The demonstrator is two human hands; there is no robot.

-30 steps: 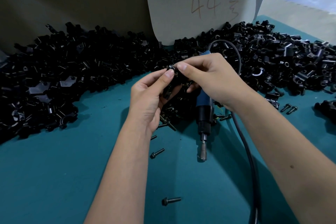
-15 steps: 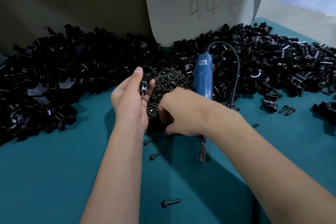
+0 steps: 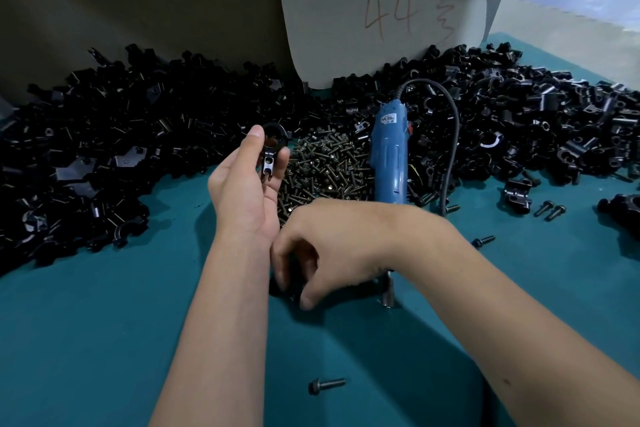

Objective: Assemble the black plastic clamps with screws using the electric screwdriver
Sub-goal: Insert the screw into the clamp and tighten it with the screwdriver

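1. Head view: a second ago both hands met at chest height on the small black plastic clamp; now only the left hand holds it, pinched upright between thumb and fingers above the near edge of the heap of small dark screws.
2. Right hand has dropped to the teal table mat, fingers curled down at loose screws by the left wrist. Whether it has one pinched yet, cannot tell; fingertips hidden in shadow.
3. Reading: clamp is ready, screw is being fetched. Driving not yet begun.
4. Blue electric screwdriver lies on the mat just behind the right hand, its bit end poking out beside the wrist, grey cable looping to its right.
5. Room: open mat lies near and to the left of the forearms, one stray black bolt on it. Piles of black clamp parts hem the far side, left and right; a cardboard sheet marked "44" stands behind.
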